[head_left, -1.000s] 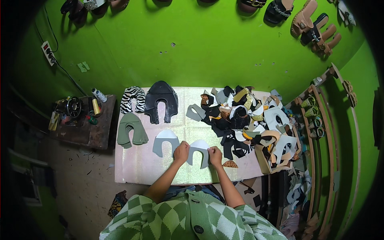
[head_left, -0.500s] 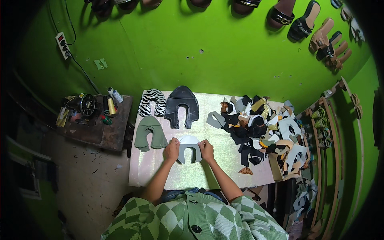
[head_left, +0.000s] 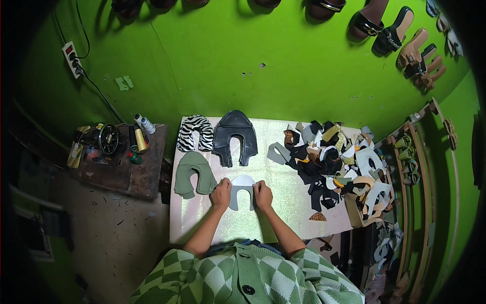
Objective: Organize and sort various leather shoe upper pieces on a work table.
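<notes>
Left hand and right hand face each other over the desk, each pinching a side edge of the grey-and-white U-shaped piece near where its white cap meets the grey arms. Curled fingers hide the tips, so how firmly they press cannot be told. It lies between them at the near part of the desk, cap pointing away from the person, arms opening toward the body.

A second ago two such pieces lay side by side; now a single outline shows there. One appears to have been laid over the other, which would make this a matched pair being squared edge to edge, though the lower layer cannot be made out. Since half a second ago the grip has hardly altered.

Just left of the left hand sits a stack of green U-shaped pieces, with a zebra-striped piece and a larger black piece beyond. Well to the right spreads a heap of offcuts, a leopard-print half-round near its lower edge.
</notes>
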Available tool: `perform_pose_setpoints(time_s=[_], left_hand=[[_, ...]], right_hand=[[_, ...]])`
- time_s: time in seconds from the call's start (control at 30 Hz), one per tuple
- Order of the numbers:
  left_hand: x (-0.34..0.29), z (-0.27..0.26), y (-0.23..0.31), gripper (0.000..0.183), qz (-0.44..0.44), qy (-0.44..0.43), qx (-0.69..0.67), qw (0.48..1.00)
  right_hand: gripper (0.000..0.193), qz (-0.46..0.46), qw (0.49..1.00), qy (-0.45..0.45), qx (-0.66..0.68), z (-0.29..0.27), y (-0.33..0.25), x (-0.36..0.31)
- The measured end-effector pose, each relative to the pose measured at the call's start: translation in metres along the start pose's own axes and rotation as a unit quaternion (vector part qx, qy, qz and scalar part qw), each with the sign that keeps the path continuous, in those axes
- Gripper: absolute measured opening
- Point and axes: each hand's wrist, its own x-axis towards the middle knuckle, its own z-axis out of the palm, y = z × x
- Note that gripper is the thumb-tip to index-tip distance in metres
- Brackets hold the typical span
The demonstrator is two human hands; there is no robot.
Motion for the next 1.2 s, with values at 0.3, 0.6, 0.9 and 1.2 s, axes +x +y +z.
perform_pose_setpoints(time_s=[0.3, 0.6, 0.9, 1.2], left_hand=[[-0.004, 0.001, 0.003, 0.014, 0.037, 0.064, -0.008, 0.997], [-0.031, 0.0, 0.014, 0.038, 0.12, 0.06, 0.074, 0.988], [-0.048, 0.025, 0.0, 0.067, 0.206, -0.08, 0.195, 0.956], [-0.035, 0.035, 0.014, 0.056, 0.14, -0.026, 0.101, 0.985]], right_hand=[[0.019, 0.0, 0.999, -0.024, -0.029, -0.01, -0.009, -0.001], [0.044, -0.28, 0.957, -0.024, -0.075, -0.018, -0.003, -0.02], [0.054, -0.3, 0.927, -0.111, -0.197, -0.01, 0.018, -0.033], [0.04, -0.191, 0.957, -0.19, 0.11, -0.036, 0.015, 0.015]])
